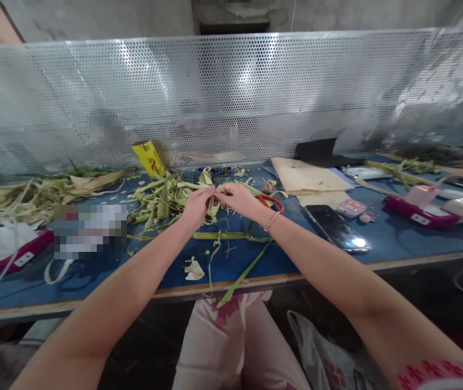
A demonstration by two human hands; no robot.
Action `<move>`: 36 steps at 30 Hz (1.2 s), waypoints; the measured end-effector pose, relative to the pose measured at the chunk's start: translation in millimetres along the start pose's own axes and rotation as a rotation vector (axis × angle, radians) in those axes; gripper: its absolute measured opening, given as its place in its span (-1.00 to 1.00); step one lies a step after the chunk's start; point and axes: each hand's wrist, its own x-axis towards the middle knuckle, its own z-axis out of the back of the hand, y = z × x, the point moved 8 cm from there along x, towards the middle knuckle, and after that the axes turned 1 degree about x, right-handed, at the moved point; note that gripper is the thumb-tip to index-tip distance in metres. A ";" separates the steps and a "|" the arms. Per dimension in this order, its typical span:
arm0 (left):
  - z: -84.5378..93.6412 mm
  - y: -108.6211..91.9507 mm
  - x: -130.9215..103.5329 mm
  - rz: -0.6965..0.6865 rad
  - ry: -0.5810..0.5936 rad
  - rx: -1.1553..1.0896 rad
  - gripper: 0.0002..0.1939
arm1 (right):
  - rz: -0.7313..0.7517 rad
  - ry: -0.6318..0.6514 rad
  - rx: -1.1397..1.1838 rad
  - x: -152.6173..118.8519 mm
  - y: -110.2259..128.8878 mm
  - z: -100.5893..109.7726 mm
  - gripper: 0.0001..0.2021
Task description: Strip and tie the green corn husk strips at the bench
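My left hand [199, 202] and my right hand [234, 196] meet above the middle of the blue tabletop [231, 265]. The fingers of both are pinched around a thin piece of green plant, whose exact kind is partly hidden by them. Left of the hands lies a heap of cut green stalks and leaf strips [162, 203]. A long green stalk [227, 236] lies crosswise on the table below them. A narrow leaf strip [247, 273] reaches over the front edge. Beside my right wrist shows a red loop [274, 205], possibly a scissors handle.
A yellow tube-shaped packet [150, 158] leans by the perforated metal screen [231, 97]. Rightward are brown paper sheets [308, 176], a phone [337, 230], a pink case [351, 207] and a purple power strip [422, 213]. Another purple power strip [20, 254] sits left.
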 end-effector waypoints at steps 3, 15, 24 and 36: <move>0.9 1.5 1.7 0.025 0.008 -0.005 -0.76 | 0.009 0.052 0.038 -0.8 1.1 0.3 -0.88; 3.2 4.9 4.0 0.092 0.049 0.056 -0.76 | 0.050 0.223 0.089 -1.5 -4.9 -3.8 -0.91; 4.0 -7.7 5.0 -0.040 0.010 0.119 -0.73 | 0.126 -0.050 -0.149 1.2 -6.7 13.2 -0.89; 2.5 -8.6 3.4 0.001 0.110 0.225 -0.63 | 0.455 0.050 -0.610 -1.1 7.0 13.2 -0.86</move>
